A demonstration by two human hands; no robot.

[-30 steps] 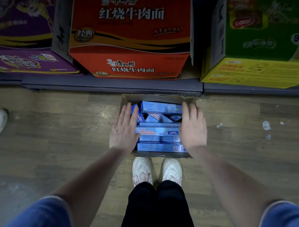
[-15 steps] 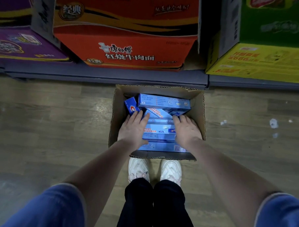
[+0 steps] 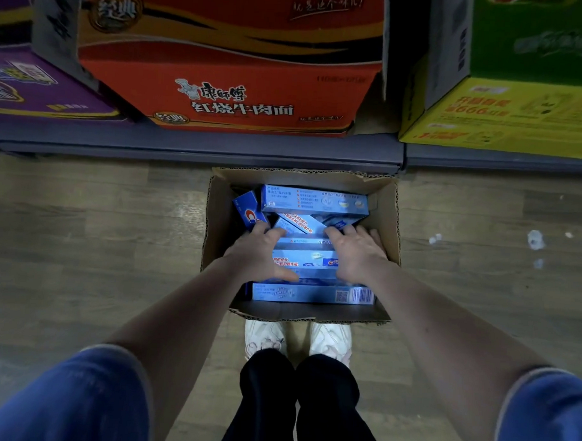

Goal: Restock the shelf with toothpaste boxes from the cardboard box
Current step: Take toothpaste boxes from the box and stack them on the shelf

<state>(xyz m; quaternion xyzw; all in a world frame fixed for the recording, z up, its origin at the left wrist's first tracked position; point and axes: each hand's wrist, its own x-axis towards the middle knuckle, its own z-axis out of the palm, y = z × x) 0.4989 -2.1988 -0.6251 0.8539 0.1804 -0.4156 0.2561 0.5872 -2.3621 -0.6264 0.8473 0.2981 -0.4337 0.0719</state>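
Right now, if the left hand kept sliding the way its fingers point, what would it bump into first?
Probably the tilted blue toothpaste box with the red logo, just beyond the left hand and its fingertips. Depth is hard to judge from above.

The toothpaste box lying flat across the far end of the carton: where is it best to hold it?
Probably by its two short ends, from above. The toothpaste box lies flat across the cardboard box, its top uncovered, while both hands are busy nearer.
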